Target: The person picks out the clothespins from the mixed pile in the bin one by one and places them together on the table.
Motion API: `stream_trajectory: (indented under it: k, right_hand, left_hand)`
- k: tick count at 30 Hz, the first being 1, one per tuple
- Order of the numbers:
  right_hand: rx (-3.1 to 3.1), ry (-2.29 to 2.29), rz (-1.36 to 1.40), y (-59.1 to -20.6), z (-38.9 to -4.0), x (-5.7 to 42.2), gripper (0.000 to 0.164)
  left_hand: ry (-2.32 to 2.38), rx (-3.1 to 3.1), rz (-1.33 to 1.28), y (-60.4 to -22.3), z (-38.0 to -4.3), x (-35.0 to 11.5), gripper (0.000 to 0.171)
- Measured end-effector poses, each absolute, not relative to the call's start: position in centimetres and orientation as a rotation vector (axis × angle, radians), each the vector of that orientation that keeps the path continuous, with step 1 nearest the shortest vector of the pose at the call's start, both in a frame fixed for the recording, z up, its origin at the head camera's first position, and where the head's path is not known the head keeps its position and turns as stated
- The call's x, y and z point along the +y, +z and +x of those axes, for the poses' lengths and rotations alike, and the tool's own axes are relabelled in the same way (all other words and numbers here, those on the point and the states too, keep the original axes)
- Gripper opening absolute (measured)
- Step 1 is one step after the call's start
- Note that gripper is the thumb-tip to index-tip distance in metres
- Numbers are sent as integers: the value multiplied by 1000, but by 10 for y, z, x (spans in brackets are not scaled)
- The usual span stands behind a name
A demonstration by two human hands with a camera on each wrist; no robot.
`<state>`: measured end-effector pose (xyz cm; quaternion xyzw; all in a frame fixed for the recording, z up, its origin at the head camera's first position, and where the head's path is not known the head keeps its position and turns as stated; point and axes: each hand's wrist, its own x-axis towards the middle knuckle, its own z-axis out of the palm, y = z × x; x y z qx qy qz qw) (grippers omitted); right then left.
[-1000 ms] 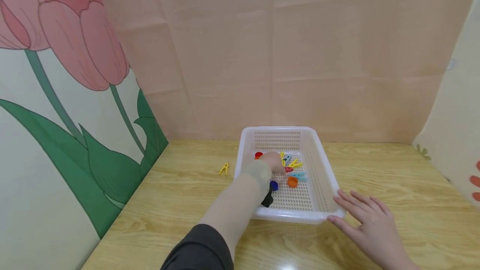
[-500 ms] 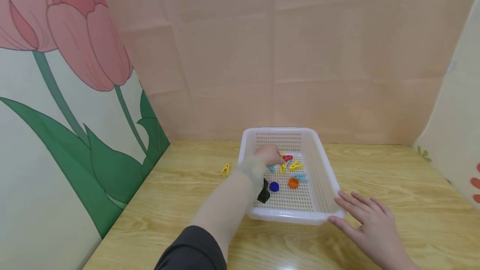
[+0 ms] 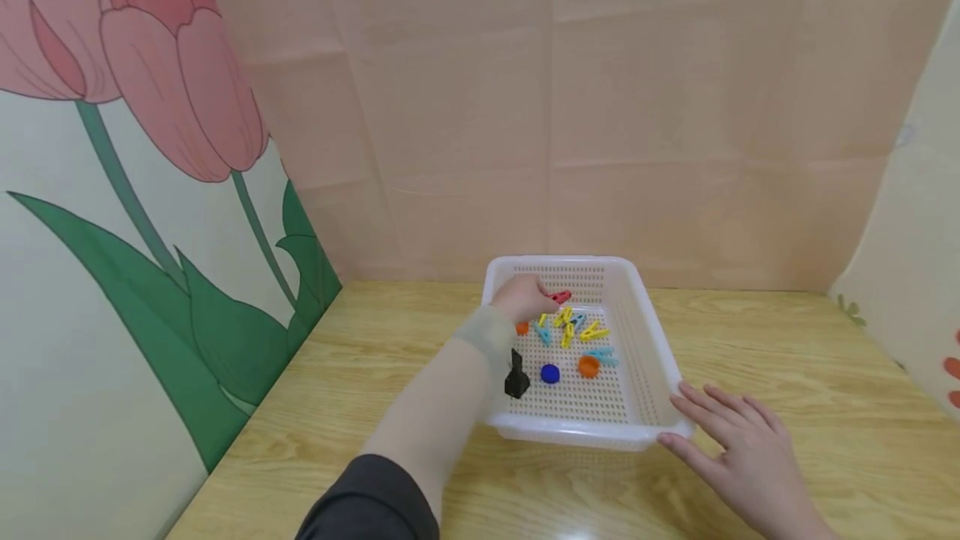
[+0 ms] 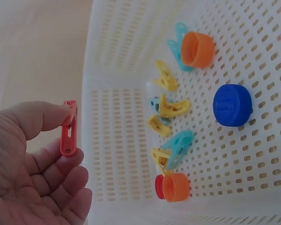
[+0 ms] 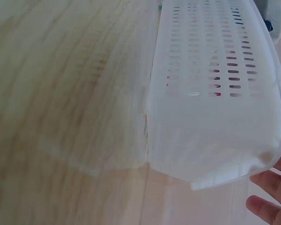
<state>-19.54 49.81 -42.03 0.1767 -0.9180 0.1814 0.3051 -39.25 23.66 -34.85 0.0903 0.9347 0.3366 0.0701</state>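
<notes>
My left hand (image 3: 522,298) pinches a red clothespin (image 4: 69,133) between thumb and fingers, above the far left part of a white plastic basket (image 3: 570,433). On the basket floor lie several yellow clothespins (image 3: 595,332) and light blue clothespins (image 3: 602,356). A blue bottle cap (image 4: 232,105), an orange cap (image 4: 197,49) and another orange cap (image 4: 176,187) with a red cap (image 4: 159,186) beside it are there too. My right hand (image 3: 738,448) is spread, with its fingertips at the basket's near right corner.
The basket stands on a wood-grain table (image 3: 360,340) in front of a pinkish-beige covering (image 3: 450,107). A tulip mural (image 3: 180,90) is on the left wall. A small black device (image 3: 516,377) sits at my left wrist.
My left hand has risen from the basket floor toward its far left side, with the red clothespin in its fingers. My forearm now covers the spot where a yellow clothespin lay. The right hand stays put.
</notes>
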Motion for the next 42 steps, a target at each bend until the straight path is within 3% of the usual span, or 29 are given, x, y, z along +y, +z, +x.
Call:
stream_trajectory:
  k: [42]
  right_hand:
    - [-2436, 469, 456, -420, -195, 496, 55]
  left_hand:
    - [1333, 2745, 55, -339, -392, 164, 21]
